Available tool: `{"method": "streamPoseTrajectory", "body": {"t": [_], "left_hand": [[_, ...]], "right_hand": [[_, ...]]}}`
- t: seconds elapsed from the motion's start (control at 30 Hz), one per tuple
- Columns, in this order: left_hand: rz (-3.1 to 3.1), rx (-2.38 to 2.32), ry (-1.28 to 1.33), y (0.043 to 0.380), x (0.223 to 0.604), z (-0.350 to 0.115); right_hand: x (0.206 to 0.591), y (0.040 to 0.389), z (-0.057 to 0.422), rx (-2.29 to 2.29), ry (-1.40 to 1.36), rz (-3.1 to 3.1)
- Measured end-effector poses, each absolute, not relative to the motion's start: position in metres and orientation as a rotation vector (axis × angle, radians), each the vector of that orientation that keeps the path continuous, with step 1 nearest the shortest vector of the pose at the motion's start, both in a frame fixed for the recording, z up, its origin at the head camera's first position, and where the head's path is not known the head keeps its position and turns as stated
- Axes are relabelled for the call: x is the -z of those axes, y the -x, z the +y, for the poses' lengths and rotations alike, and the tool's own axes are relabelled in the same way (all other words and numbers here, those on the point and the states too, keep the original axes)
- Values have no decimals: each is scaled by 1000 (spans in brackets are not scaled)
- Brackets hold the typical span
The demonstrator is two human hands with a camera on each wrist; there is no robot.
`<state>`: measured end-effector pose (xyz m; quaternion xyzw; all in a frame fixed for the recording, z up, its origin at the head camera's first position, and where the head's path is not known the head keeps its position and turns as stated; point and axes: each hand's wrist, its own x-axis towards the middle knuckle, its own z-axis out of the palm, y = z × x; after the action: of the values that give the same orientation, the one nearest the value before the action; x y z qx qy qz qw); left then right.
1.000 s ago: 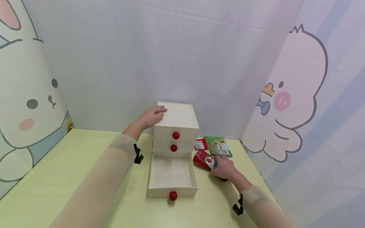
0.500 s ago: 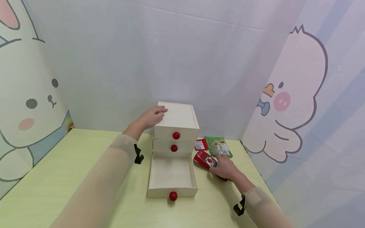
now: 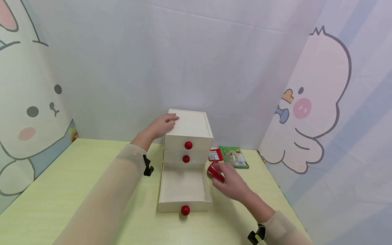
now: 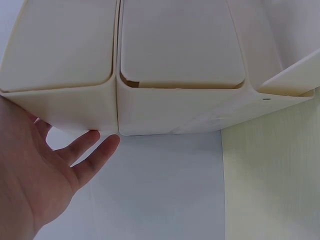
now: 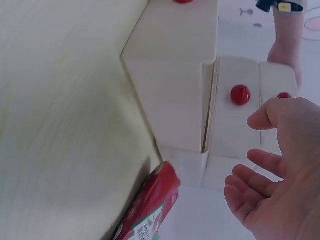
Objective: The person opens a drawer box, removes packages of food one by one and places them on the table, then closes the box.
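My left hand (image 3: 160, 126) rests on the top left edge of a white three-drawer box (image 3: 193, 124). In the left wrist view, its spread fingers lie along the box's side. The bottom drawer (image 3: 171, 206), with a red knob (image 3: 185, 210), is pulled out and has nothing in it. My right hand (image 3: 230, 182) hovers right of that drawer, overlapping a red snack packet (image 3: 214, 170) in the head view. From the right wrist, the hand (image 5: 285, 175) appears loosely curled and apart from the packet (image 5: 155, 205), which lies on the table.
Behind the right hand lie a green packet (image 3: 235, 157) and a small red packet (image 3: 215, 154) with a white label. The upper two drawers (image 3: 174, 142) are closed. A pale curtain (image 3: 122, 85) with cartoon animals encloses the yellowish table (image 3: 92, 177).
My right hand has left the lower end of the red packet and moved left and up toward the drawer, now covering most of the packet. The left hand has stayed on the box.
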<state>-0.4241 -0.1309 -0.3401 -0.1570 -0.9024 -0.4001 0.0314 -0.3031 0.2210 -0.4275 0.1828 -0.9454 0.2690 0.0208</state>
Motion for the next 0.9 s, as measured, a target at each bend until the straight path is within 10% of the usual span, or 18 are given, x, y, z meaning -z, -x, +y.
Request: {"method": "streamPoseTrajectory", "body": {"t": [0.9], "left_hand": [[-2774,1269,489,417,338,-131]], "right_hand": [[442,236,175,-686,-1571,-3086]]}}
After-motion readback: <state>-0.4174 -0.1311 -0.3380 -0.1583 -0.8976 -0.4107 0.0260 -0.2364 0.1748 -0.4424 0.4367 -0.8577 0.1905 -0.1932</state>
